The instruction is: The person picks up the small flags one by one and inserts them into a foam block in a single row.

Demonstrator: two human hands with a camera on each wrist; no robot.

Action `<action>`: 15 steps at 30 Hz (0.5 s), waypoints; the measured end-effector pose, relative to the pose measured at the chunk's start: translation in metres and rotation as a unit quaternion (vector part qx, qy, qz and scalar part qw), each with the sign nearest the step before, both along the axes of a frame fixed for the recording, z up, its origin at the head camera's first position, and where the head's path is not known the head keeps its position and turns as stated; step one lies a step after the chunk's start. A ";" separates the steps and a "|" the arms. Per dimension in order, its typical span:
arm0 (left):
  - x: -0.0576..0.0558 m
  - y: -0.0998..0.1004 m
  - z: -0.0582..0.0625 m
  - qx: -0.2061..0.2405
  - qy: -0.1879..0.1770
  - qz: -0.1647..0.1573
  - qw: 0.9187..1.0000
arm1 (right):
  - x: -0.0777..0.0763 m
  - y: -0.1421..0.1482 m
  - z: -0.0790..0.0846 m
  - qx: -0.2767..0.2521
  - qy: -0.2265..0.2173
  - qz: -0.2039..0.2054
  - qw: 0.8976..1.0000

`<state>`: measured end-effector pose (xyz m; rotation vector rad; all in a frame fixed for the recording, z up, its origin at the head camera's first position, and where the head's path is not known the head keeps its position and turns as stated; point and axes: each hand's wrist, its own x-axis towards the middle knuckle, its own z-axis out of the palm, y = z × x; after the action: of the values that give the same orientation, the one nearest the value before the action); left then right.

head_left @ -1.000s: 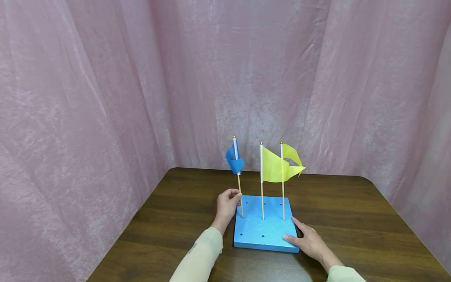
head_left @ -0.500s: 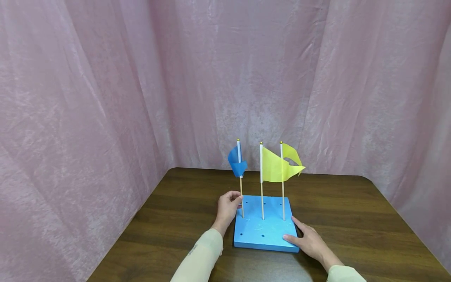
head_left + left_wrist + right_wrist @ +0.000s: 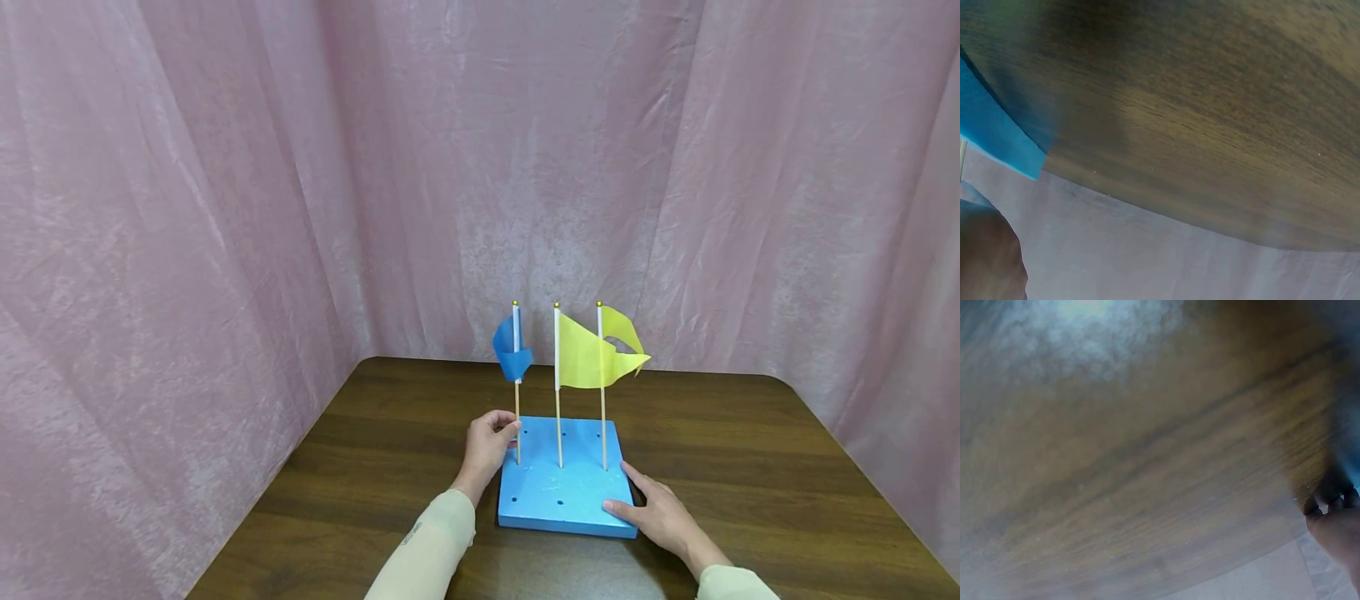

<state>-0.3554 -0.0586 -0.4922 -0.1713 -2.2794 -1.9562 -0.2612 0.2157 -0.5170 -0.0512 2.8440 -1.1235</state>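
My left hand [image 3: 486, 450] pinches the thin wooden stick of a blue flag [image 3: 513, 350] low down, at the left side of a light blue board [image 3: 570, 487]. The stick stands upright, its foot at a hole in the board's middle row. Two yellow flags, a near one [image 3: 581, 354] and a right one [image 3: 621, 323], stand upright in the same row. With thumb on top and fingers along the side, my right hand [image 3: 660, 512] rests at the board's front right corner. In the left wrist view, part of the hand [image 3: 988, 250] shows beside the board's edge [image 3: 997, 125].
The board lies on a dark brown wooden table [image 3: 360, 483]. Small holes show in its back and front rows. Pink curtains [image 3: 487, 183] hang behind and at both sides of the table.
The blue flag has swung from a leftward lean to upright, its top moving right and slightly down. My left hand has shifted a little right and down with it. The right hand stays put.
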 end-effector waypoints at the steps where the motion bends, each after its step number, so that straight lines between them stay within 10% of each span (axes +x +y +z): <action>1: 0.000 0.000 0.000 0.002 0.000 -0.001 1.000 | 0.000 0.000 0.000 0.000 0.000 0.000 1.000; 15: -0.002 -0.001 -0.001 -0.011 -0.006 0.001 1.000 | -0.002 0.000 -0.001 -0.001 -0.010 -0.005 1.000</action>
<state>-0.3573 -0.0592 -0.4929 -0.1592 -2.3084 -1.9370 -0.2629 0.2155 -0.5181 -0.0262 2.8281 -1.1230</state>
